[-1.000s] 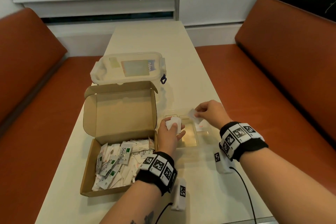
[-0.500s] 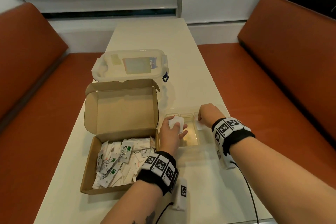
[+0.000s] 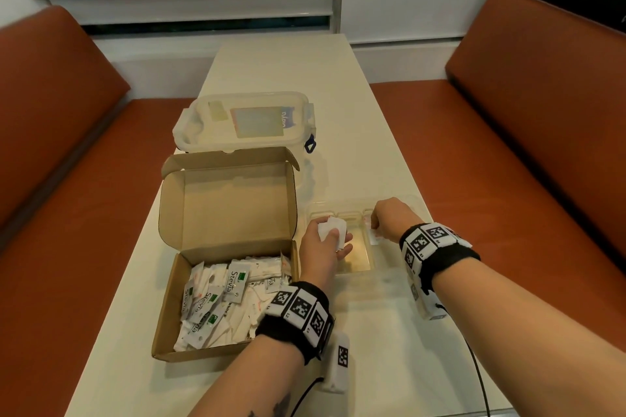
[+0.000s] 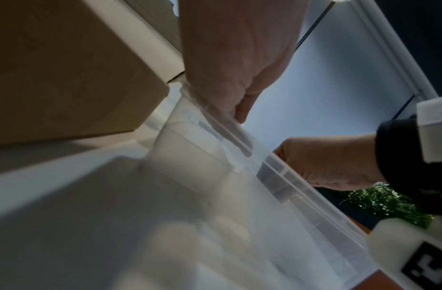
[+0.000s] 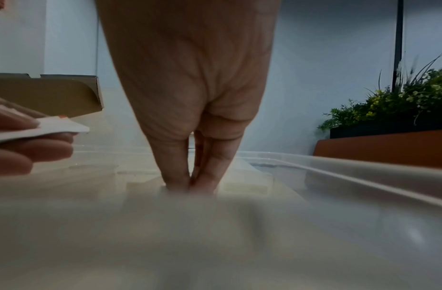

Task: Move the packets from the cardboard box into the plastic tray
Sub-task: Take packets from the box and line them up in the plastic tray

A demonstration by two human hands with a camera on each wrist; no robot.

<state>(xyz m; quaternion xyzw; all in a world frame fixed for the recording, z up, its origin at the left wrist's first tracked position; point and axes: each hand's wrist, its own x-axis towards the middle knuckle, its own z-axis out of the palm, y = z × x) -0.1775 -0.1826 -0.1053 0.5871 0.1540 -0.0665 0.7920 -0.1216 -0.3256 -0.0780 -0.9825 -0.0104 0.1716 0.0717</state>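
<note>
The table (image 3: 372, 118) carries the work in 1 line: the cardboard box (image 3: 227, 213) sits at the left with its lid folded back, presumably so the packets (image 3: 233, 301) heaped in its base stay reachable. The clear plastic tray (image 3: 355, 267) stands just beside the box's right wall, which keeps each transfer short. A lidded plastic container (image 3: 244, 122) stands behind the box and plays no visible part in the transfer. The left hand (image 3: 325, 247) hovers over the tray's left end, fingers curled round a small bundle of white packets (image 3: 333, 230), apparently a reserve for feeding the other hand. The right hand (image 3: 389, 217) reaches down into a narrow tray compartment, fingertips (image 5: 180, 182) pressed together at its floor; a packet (image 3: 375, 238) lies there, but whether they pinch it cannot be told.
</note>
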